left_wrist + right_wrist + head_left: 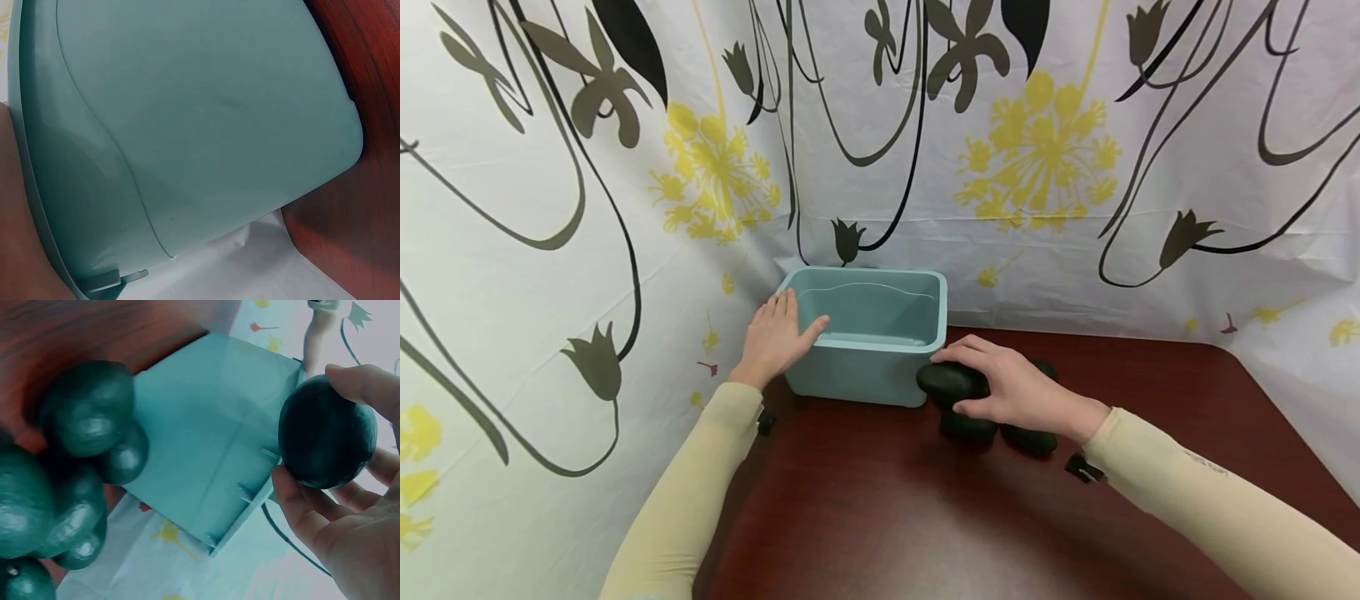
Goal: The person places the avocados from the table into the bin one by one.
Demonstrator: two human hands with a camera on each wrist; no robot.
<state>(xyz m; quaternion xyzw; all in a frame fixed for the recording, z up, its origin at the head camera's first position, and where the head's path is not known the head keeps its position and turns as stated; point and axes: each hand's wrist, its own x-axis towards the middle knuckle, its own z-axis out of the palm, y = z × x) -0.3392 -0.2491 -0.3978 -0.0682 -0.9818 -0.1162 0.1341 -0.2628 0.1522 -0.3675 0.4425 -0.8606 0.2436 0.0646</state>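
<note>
My right hand (951, 382) grips a dark green, avocado-like oval (327, 440) between thumb and fingers, just off the front right corner of a teal plastic tub (865, 367). Several more dark green ovals (967, 427) lie in a pile on the dark red table (887, 500) under and beside that hand. My left hand (801, 312) rests on the tub's front left corner, fingers straight along the left wall and thumb laid over the front rim. The tub's inside looks empty. In the left wrist view, only the tub's outer wall (187, 125) and a sliver of hand show.
A white curtain with yellow flowers and dark vines (1037, 167) hangs close behind and left of the tub, closing off the table's back and left sides. The table's right edge (1292, 425) runs near the curtain.
</note>
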